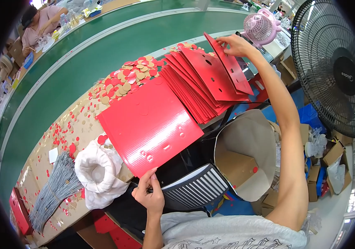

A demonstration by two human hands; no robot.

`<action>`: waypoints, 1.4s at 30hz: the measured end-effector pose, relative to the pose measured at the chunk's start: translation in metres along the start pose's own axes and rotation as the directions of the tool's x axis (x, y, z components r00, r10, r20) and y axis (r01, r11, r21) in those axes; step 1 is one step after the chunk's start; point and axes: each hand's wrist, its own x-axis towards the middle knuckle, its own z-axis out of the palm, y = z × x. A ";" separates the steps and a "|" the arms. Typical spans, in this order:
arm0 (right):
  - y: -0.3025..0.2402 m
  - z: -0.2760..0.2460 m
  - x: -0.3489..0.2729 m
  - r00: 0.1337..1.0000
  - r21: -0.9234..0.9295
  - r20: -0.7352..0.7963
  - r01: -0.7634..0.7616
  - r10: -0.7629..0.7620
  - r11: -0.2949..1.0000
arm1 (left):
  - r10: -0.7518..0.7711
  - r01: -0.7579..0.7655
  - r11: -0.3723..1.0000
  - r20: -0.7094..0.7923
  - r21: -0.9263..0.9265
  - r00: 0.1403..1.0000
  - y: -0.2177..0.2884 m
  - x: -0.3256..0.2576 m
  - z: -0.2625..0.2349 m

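A glossy red corrugated sheet (pixel 154 120) with partly cut, uncut-out discs lies flat at the bench edge. My left hand (pixel 149 191) pinches its near corner between thumb and fingers. Up at the right, my right hand (pixel 237 46) grips the top edge of a red panel with punched holes (pixel 232 68), tilted away from the stack. Several more red panels (pixel 190 85) lean in a row beside the flat sheet, the front one showing round and slotted holes. Loose red and tan punched-out discs (pixel 134 76) are heaped behind the sheet.
A bundle of grey ties (pixel 57 189) and a white cloth roll (pixel 98 170) lie on the left of the bench. An open bin with cardboard (pixel 246 153) stands below the panels. A black fan (pixel 339 68) and pink fan (pixel 261 28) are at right. A green conveyor (pixel 78 66) runs behind.
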 end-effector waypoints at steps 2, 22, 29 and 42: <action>-0.026 -0.014 0.009 0.999 -0.016 -0.005 0.040 -0.040 0.999 | -0.002 0.002 1.000 -0.014 -0.006 1.000 0.000 -0.001 0.000; -0.074 0.013 0.010 0.949 0.026 0.276 -0.168 0.155 0.985 | 0.015 -0.016 0.999 -0.037 -0.044 0.999 0.012 -0.013 -0.015; -0.230 -0.017 -0.047 0.862 0.302 -0.499 0.275 -0.095 0.913 | -0.065 0.077 0.994 -0.146 0.079 0.987 0.021 -0.007 -0.024; -0.433 0.060 -0.170 0.768 0.403 -0.366 0.640 -0.526 0.654 | -0.250 0.287 0.942 -0.211 0.171 0.945 0.051 0.029 -0.073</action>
